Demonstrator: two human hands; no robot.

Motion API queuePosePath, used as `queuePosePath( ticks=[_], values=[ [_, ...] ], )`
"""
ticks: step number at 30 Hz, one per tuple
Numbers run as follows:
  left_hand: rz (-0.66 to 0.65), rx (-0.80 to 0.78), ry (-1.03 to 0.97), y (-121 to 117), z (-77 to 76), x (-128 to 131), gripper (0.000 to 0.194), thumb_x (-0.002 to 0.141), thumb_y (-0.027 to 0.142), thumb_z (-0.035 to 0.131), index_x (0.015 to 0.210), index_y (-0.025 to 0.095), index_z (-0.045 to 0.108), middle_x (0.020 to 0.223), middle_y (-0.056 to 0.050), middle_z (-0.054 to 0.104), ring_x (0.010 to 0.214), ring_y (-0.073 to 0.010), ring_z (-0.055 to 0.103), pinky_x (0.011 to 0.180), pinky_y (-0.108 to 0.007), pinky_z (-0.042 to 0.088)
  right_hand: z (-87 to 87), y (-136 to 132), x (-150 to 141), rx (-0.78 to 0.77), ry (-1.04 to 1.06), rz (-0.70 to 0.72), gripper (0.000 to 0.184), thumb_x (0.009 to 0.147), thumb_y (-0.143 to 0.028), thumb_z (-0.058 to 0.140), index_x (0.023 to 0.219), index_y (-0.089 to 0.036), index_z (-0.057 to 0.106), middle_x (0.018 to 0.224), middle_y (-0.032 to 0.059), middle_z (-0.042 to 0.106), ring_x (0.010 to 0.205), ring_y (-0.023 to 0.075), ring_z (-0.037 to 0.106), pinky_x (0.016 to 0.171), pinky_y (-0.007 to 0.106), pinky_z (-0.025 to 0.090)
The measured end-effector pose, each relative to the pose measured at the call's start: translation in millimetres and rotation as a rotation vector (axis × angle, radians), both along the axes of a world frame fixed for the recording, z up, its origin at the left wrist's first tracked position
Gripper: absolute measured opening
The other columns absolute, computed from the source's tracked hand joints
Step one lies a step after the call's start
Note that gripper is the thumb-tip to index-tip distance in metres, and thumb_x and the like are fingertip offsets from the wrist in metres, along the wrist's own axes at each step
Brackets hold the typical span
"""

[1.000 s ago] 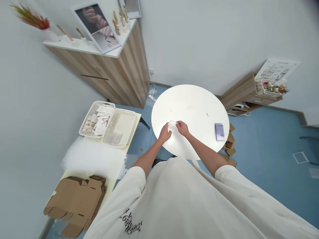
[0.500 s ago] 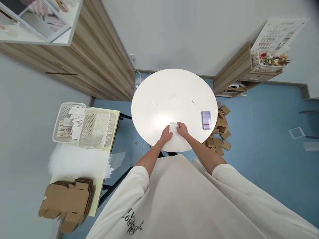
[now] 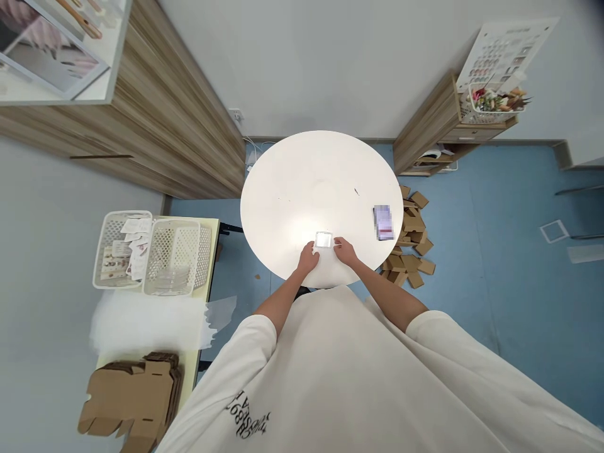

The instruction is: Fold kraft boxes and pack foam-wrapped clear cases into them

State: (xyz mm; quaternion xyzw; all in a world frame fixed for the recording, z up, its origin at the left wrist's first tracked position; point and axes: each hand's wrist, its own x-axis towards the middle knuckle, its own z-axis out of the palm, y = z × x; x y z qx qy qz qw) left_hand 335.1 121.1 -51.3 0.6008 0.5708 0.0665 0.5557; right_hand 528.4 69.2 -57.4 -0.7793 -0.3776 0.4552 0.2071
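One small clear rectangular plastic case (image 3: 323,240), near side of round white table (image 3: 321,163); bare left hand (image 3: 308,257) at left edge, bare right hand (image 3: 345,251) just right; grip indiscernible, both.

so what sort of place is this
Probably a small packing room or workroom, judging by the stack of flattened cardboard boxes on the side table, the white baskets of papers and clear items beyond it, and more brown cardboard heaped beside the round table.
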Motion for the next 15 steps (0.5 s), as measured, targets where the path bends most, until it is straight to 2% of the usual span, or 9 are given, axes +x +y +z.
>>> queuePosePath(
  ticks=[3,6,11,15],
  values=[
    [0.016,-0.024,-0.010,3,0.3,2,0.054,0.086,0.017,0.057,0.140,0.021,0.048,0.145,-0.013,0.054,0.128,-0.0276,0.056,0.106,-0.043,0.047,0.4,-1,-4,0.014,0.024,-0.018,0.049,0.085,-0.019,0.050,0.134,-0.024,0.058,0.133,0.0086,0.064,0.108,0.0209,0.065,0.097,0.037,0.053],
    [0.044,-0.018,-0.002,7,-1.6,6,0.054,0.086,0.016,0.056,0.139,0.020,0.049,0.145,-0.014,0.053,0.125,-0.0266,0.058,0.105,-0.041,0.048,-1.4,5,-8,0.057,-0.003,-0.002,0.055,0.085,-0.019,0.048,0.140,-0.022,0.053,0.145,0.0101,0.055,0.118,0.0224,0.061,0.104,0.039,0.050],
    [0.052,-0.067,0.063,8,-2.2,10,0.057,0.084,0.015,0.055,0.141,0.018,0.047,0.141,-0.016,0.055,0.117,-0.0260,0.063,0.102,-0.041,0.049,-5.9,20,-10,0.102,-0.122,0.188,0.063,0.082,-0.012,0.047,0.145,-0.021,0.052,0.161,0.0084,0.037,0.143,0.0270,0.039,0.115,0.045,0.039],
    [0.038,-0.149,0.085,13,0.3,13,0.062,0.084,0.020,0.058,0.145,0.019,0.043,0.140,-0.015,0.059,0.120,-0.0275,0.063,0.100,-0.040,0.050,-5.5,24,-12,0.058,-0.186,0.314,0.060,0.085,-0.012,0.049,0.143,-0.021,0.054,0.162,0.0074,0.036,0.142,0.0321,0.039,0.113,0.049,0.039]
  ],
)
